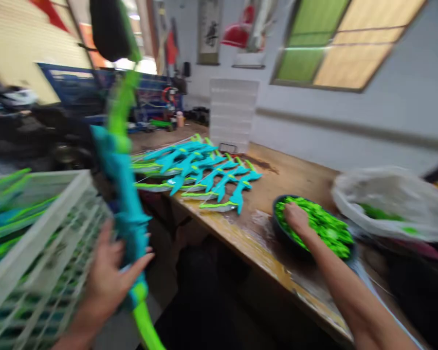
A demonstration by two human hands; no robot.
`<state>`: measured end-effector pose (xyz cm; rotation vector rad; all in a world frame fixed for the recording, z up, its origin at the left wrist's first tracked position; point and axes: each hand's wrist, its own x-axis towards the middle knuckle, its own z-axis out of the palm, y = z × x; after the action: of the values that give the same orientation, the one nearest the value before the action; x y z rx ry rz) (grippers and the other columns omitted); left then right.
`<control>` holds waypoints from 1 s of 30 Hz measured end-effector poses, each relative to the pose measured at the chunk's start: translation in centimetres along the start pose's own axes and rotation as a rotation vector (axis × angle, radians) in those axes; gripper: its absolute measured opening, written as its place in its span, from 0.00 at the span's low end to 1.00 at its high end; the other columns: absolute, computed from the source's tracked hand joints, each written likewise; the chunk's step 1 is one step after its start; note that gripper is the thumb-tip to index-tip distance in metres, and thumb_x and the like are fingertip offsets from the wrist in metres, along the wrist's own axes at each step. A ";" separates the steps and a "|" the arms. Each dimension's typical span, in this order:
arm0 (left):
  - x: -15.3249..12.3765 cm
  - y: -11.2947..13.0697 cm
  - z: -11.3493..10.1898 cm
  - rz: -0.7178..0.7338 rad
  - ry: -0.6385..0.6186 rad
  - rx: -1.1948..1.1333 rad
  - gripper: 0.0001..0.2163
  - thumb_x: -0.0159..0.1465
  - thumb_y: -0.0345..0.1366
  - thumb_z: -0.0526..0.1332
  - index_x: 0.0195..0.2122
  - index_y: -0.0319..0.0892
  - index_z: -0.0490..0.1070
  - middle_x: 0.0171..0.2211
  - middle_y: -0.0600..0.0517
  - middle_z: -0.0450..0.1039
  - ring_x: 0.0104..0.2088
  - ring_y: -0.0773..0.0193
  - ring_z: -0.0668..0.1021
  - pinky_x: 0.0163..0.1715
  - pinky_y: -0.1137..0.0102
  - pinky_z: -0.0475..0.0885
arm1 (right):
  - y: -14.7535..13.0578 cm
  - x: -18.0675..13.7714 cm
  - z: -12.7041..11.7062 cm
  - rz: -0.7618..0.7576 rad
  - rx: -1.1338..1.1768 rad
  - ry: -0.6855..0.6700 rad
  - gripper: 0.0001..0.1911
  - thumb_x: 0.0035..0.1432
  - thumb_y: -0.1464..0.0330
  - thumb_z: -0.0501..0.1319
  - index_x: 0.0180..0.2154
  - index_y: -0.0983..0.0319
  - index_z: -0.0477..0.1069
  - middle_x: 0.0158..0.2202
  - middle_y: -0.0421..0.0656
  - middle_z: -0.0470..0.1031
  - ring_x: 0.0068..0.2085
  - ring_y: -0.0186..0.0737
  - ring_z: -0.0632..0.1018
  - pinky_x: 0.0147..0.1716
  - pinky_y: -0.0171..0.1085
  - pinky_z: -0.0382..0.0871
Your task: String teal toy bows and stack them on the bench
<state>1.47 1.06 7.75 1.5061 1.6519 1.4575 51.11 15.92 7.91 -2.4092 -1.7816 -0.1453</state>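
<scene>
A toy bow (126, 189) with a blue grip and lime-green limbs stands upright at the left, blurred by motion. My left hand (111, 272) holds it around the lower part of the blue grip, thumb stretched across. My right hand (295, 216) is at the left side of a dark round basin (277, 228) heaped with small bright green plastic pieces (323, 226). Its fingers are curled down onto the pieces, and their tips are hidden, so what they pinch cannot be made out.
Several blue-and-green bows (204, 170) lie overlapping on the wooden table (295, 170). A white plastic crate (58, 243) with more bows stands at the left. Right of the basin sits a white bag (387, 194) with green pieces inside. A white panel (233, 112) leans against the wall.
</scene>
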 end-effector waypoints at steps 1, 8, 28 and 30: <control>-0.8 0.0 -0.4 -0.020 -0.017 -0.020 0.50 0.60 0.49 0.71 0.75 0.46 0.40 0.44 0.48 0.82 0.39 0.55 0.85 0.43 0.58 0.83 | -0.2 0.3 0.2 -0.013 -0.014 -0.011 0.08 0.70 0.69 0.64 0.35 0.66 0.72 0.36 0.41 0.74 0.36 0.37 0.76 0.40 0.39 0.74; 0.4 0.8 -0.4 0.004 -0.251 -0.179 0.51 0.59 0.35 0.69 0.76 0.46 0.35 0.58 0.41 0.76 0.53 0.54 0.81 0.55 0.57 0.76 | 0.3 1.3 0.8 -0.058 0.071 0.049 0.26 0.62 0.80 0.57 0.16 0.57 0.54 0.25 0.47 0.67 0.23 0.37 0.67 0.27 0.42 0.55; -7.3 -6.0 2.8 -0.088 -0.649 0.257 0.45 0.62 0.32 0.68 0.76 0.46 0.44 0.54 0.41 0.76 0.54 0.47 0.78 0.56 0.54 0.71 | 0.7 -9.4 -0.3 0.282 1.128 0.421 0.33 0.38 0.45 0.75 0.37 0.63 0.76 0.31 0.45 0.78 0.32 0.48 0.83 0.42 0.48 0.81; -7.8 -6.1 2.8 -0.076 -0.712 0.328 0.43 0.63 0.32 0.67 0.76 0.44 0.45 0.50 0.42 0.77 0.51 0.46 0.78 0.54 0.54 0.71 | -1.9 -14.3 -0.3 0.221 1.123 0.401 0.31 0.45 0.48 0.76 0.43 0.63 0.78 0.36 0.48 0.81 0.38 0.49 0.84 0.47 0.48 0.81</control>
<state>3.63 -3.92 -0.96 1.8222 1.4969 0.5035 45.07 2.95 6.04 -1.5629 -0.9645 0.3001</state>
